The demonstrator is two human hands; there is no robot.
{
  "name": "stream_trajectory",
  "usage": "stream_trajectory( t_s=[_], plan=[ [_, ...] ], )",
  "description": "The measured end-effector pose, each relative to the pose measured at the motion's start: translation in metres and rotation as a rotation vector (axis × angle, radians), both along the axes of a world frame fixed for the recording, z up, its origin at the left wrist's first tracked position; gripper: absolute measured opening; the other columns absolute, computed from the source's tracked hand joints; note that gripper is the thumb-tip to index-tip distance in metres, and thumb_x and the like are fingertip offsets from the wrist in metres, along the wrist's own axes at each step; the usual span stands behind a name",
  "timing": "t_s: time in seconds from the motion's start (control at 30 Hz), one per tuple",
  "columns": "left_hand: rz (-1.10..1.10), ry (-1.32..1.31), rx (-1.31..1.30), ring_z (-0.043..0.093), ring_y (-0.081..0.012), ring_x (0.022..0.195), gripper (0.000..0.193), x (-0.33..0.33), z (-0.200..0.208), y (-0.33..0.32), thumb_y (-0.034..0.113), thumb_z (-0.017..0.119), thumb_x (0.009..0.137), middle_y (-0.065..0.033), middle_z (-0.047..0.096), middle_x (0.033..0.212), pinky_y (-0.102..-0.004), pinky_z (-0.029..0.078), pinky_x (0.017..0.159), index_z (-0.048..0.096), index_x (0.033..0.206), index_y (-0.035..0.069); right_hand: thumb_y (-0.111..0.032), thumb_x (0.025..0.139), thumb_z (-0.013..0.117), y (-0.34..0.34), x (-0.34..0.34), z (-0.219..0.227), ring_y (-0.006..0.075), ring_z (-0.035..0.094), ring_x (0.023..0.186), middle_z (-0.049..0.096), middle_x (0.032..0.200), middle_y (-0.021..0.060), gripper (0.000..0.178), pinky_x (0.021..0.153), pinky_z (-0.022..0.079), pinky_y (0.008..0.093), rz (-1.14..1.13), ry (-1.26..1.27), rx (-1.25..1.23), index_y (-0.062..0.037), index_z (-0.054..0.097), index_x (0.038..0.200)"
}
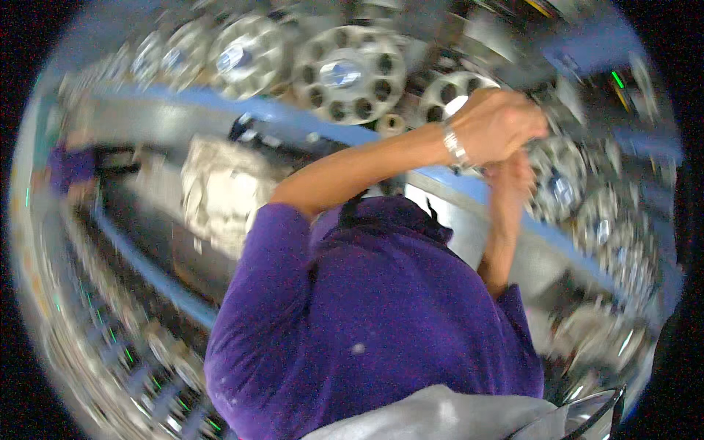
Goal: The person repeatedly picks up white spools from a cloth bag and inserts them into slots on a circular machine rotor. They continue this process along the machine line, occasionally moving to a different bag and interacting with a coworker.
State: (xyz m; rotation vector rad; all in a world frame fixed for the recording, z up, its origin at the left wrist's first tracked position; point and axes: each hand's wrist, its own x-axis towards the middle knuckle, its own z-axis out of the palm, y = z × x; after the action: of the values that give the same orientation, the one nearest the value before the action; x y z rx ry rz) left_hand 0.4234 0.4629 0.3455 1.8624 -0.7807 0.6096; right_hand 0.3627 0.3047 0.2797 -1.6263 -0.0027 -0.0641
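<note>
My left hand (504, 126), with a metal band (454, 143) at its wrist, reaches across to the right with its fingers curled closed. Just below it is my right hand (511, 174), raised and also curled, its fingertips partly covered by the left. The two hands meet or nearly meet in front of the row of machine wheels. Whatever they grip is hidden and blurred. A pale round wheel with holes (451, 95) lies behind the left hand, and another pale wheel (559, 183) is right of the right hand.
A blue machine rail (323, 121) runs below the row of wheels, among them a large one (350, 73). A container of whitish material (227, 191) stands at left. Another person in purple (73, 167) is at the far left. A second machine row (147, 352) fills the lower left.
</note>
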Motion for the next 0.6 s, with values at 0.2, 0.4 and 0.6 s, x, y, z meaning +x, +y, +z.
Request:
stream_trajectory(
  t_s=[0.2,0.4,0.6],
  plan=[
    [0.569,0.168,0.215,0.058,-0.0278,0.106,0.035,-0.048,-0.076,0.128,0.000,0.059,0.070,-0.0057,0.056,0.118,-0.0391,0.051,0.084,0.066,0.100,0.016,-0.024,0.078,0.075,-0.024,0.090,-0.096,0.0284,0.057,0.094,0.063,0.083,0.0123,0.021,0.084,0.046,0.0370,0.110,-0.368,-0.887,-0.0036,0.068,0.078],
    [1.096,0.755,0.327,0.061,-0.0347,0.098,0.028,-0.274,-0.216,0.294,0.006,0.062,0.073,-0.0154,0.062,0.111,-0.0421,0.049,0.087,0.069,0.100,0.010,-0.020,0.077,0.073,-0.003,0.099,-0.048,0.0354,0.063,0.088,0.066,0.098,0.0166,0.036,0.076,0.049,0.0435,0.303,-0.215,-1.476,-0.0074,0.063,0.109],
    [0.967,1.613,0.525,0.063,-0.0323,0.096,0.033,-0.468,-0.344,0.405,0.036,0.055,0.089,-0.0148,0.066,0.105,-0.0436,0.050,0.081,0.066,0.099,0.007,-0.016,0.088,0.059,0.210,0.008,-0.003,0.0312,0.063,0.096,0.067,0.106,0.0165,0.024,0.082,0.049,0.0395,0.474,-0.759,-1.430,-0.0036,0.066,0.107]
  ],
)
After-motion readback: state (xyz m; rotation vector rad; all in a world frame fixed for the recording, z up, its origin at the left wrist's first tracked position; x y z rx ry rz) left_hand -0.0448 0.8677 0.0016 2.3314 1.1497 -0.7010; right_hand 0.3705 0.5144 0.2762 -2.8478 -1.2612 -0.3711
